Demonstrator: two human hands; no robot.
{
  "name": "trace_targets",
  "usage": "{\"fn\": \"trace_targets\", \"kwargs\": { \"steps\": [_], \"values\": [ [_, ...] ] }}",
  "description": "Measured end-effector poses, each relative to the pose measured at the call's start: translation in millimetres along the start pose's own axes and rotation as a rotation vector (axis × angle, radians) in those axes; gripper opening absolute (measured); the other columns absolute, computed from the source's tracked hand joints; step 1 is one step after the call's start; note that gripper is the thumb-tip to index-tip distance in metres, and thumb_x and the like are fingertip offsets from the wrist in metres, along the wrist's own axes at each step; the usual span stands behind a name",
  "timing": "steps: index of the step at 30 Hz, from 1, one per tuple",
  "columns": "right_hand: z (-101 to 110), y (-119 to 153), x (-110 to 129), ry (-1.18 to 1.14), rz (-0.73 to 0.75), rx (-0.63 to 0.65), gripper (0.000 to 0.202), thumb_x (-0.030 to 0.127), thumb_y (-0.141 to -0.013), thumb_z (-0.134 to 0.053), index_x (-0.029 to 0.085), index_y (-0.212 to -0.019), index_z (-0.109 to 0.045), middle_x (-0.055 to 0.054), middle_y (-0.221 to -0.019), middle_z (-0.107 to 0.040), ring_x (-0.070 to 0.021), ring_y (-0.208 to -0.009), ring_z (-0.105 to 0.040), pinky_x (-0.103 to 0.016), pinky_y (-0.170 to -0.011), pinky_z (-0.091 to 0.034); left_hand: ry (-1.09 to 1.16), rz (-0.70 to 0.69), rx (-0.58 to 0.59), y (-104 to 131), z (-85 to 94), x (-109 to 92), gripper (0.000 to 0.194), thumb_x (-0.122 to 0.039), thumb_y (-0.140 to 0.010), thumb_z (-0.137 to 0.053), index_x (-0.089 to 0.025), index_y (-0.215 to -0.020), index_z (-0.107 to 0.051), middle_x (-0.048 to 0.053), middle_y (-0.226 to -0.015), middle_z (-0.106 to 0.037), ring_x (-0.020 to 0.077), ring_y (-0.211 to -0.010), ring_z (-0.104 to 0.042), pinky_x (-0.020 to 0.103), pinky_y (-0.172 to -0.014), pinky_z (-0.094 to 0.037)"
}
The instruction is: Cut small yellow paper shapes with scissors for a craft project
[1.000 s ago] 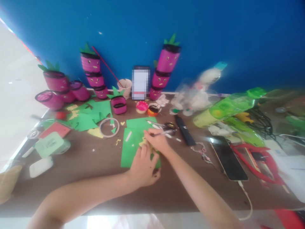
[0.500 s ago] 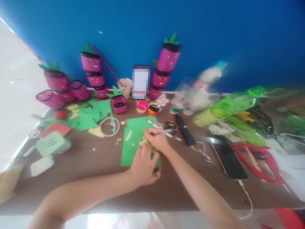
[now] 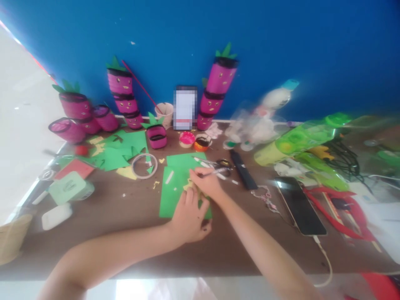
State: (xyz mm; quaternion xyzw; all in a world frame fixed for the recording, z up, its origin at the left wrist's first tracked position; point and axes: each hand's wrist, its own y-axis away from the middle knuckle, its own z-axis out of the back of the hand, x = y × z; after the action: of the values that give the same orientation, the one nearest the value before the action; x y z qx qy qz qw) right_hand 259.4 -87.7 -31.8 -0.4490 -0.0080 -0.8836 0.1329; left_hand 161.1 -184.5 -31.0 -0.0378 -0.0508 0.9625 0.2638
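- Right hand (image 3: 206,182): narrow grip, fingers closed around a slim pen (image 3: 221,170); the barrel slants out to the right. Pen tip too blurred to make out.
- Left hand (image 3: 189,216): palm down, fingers bent onto the work just nearer than the right hand, thumb side to the right. Cannot tell whether the fingers pinch anything.
- Yellow paper piece (image 3: 189,183): at the left fingertips, partly covered, lying over the green sheet (image 3: 168,201) at mid-table.
- White strip (image 3: 169,177): on the green sheet, left of both hands.
- Scissors (image 3: 218,163): just beyond the right hand, blades pointing left; handles dark.
- Tape roll (image 3: 135,170): flat on the table (image 3: 137,214), left of the green sheet.
- Two small paint pots, pink (image 3: 186,139) and black (image 3: 202,142): side by side, farther off.
- Purple container (image 3: 156,137): left of the pots, green leaf shapes on top.
- Phone (image 3: 300,206): right side, dark screen up, white cable (image 3: 325,260) at its near end.
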Motion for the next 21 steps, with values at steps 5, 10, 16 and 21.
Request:
{"fn": "trace_targets", "kwargs": {
  "steps": [5, 10, 16, 21],
  "values": [
    [-0.4, 0.0, -0.9, -0.009, -0.008, 0.005, 0.040, 0.033, -0.077, -0.047, 0.018, -0.043, -0.031, 0.005, -0.041, -0.030, -0.0076, -0.044, -0.030, -0.023, -0.044, -0.024, 0.006, 0.003, 0.006, 0.9, -0.9, 0.1, 0.059, -0.050, -0.076, -0.045, -0.007, -0.116, -0.047, 0.027, -0.121, -0.046, 0.0376, -0.105, -0.043, 0.044, -0.083, -0.034],
    [-0.1, 0.0, -1.2, -0.005, -0.005, 0.002, 0.040, 0.034, -0.077, -0.047, 0.018, -0.044, -0.030, 0.005, -0.042, -0.030, -0.0079, -0.044, -0.030, -0.023, -0.044, -0.023, 0.006, 0.001, 0.005, 1.1, -1.6, 0.1, 0.060, -0.050, -0.076, -0.044, -0.007, -0.117, -0.046, 0.028, -0.120, -0.046, 0.0381, -0.105, -0.042, 0.044, -0.083, -0.033],
    [0.7, 0.1, 0.5, -0.006, -0.004, 0.011, 0.040, 0.034, -0.077, -0.046, 0.018, -0.044, -0.030, 0.005, -0.041, -0.030, -0.0077, -0.044, -0.030, -0.023, -0.044, -0.024, 0.010, 0.003, 0.004, 0.9, -1.2, 0.2, 0.058, -0.049, -0.077, -0.044, -0.007, -0.116, -0.047, 0.027, -0.119, -0.047, 0.0379, -0.105, -0.043, 0.044, -0.083, -0.033],
    [0.1, -0.6, -1.3, -0.004, -0.022, 0.027, 0.041, 0.034, -0.077, -0.046, 0.018, -0.043, -0.030, 0.005, -0.041, -0.030, -0.0076, -0.043, -0.030, -0.023, -0.044, -0.023, 0.007, 0.006, 0.007, 1.0, -1.8, 0.1, 0.059, -0.050, -0.076, -0.043, -0.008, -0.117, -0.046, 0.026, -0.119, -0.048, 0.0369, -0.105, -0.042, 0.045, -0.083, -0.033]
  ]
}}
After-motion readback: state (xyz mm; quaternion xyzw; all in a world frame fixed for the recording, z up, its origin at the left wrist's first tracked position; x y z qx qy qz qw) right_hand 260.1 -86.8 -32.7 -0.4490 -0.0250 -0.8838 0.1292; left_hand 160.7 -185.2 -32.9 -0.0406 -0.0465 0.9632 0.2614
